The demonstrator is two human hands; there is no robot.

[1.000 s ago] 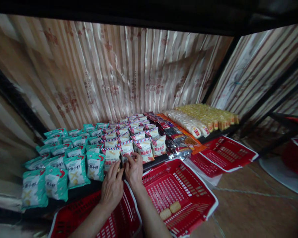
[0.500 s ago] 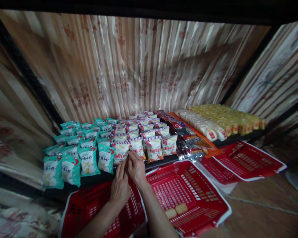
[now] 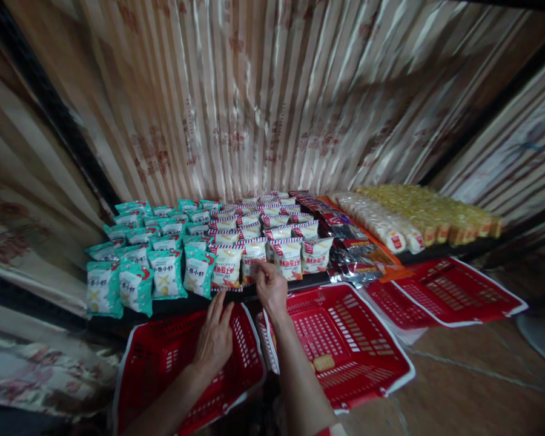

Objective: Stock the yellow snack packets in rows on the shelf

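My right hand [image 3: 272,290] is closed, fingers curled, at the lower front of a white snack bag [image 3: 254,249] in the front row. Whether it grips the bag or something small cannot be made out. My left hand [image 3: 214,339] is open, fingers stretched toward the shelf edge just below the leftmost white snack bag [image 3: 227,263], over the left red basket [image 3: 149,345]. White bags with striped tops stand in rows, next to teal snack bags [image 3: 167,272] on the left. A striped-edged packet [image 3: 269,342] shows partly behind my right forearm.
Right of the white bags lie dark and silvery packets [image 3: 349,260], white wrapped rolls [image 3: 381,227] and yellow packets [image 3: 431,212]. A middle red basket [image 3: 372,303] holds a pale roll [image 3: 323,363]; another red basket [image 3: 463,290] stands farther right. A striped curtain [image 3: 254,109] hangs behind.
My hands have come apart. The right has moved right and slightly down; the left has dropped lower with its fingers now stretched out. The view has tilted down somewhat.
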